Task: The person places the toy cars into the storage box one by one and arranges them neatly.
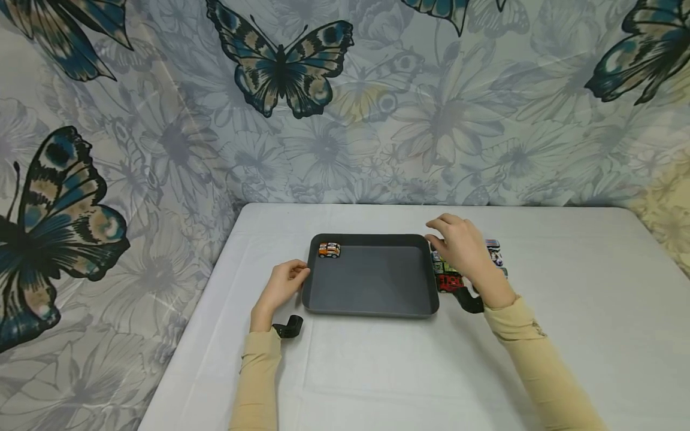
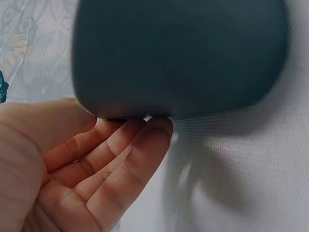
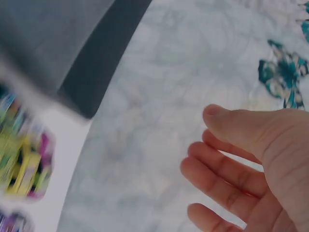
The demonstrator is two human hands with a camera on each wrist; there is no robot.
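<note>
A dark grey rectangular tray (image 1: pixel 372 281) lies on the table with a small orange toy car (image 1: pixel 329 250) in its far left corner. At the tray's left edge, my left hand (image 1: pixel 281 287) pinches the rim, thumb at the top and bent fingers against the outer side, as the left wrist view shows. My right hand (image 1: pixel 462 248) hovers by the far right corner of the tray, fingers loosely bent and nothing between them. Below it sit several toy cars, among them a red one (image 1: pixel 450 282) and a yellow-green one (image 3: pixel 24 166); the hand partly hides them.
A white cloth covers the table (image 1: pixel 372 377). Behind it and to the left hangs a backdrop (image 1: pixel 329 161) printed with flowers and butterflies. Black wrist straps show at the left wrist (image 1: pixel 288 327) and the right wrist (image 1: pixel 469 300).
</note>
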